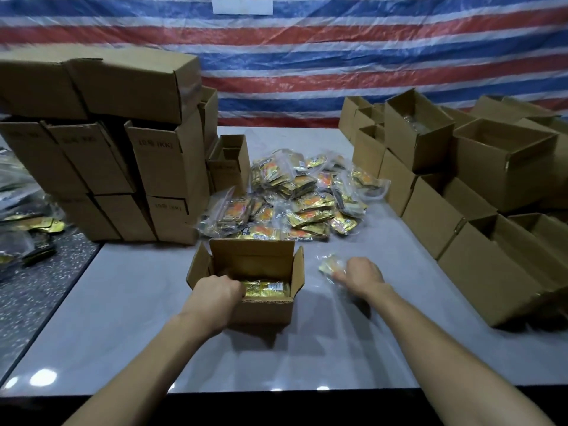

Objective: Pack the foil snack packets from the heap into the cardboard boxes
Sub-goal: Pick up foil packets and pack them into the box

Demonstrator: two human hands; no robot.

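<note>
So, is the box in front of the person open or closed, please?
Open: the box has its flaps standing up and outward, and gold foil packets show inside beside the left hand.

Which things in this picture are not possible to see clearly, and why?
Head view:
- Fingers of the left hand: hidden by its own back, inside the open box.
- Packet held by the right hand: blurred by motion, print unreadable.
- Paper sign: cut off by the top edge.
</note>
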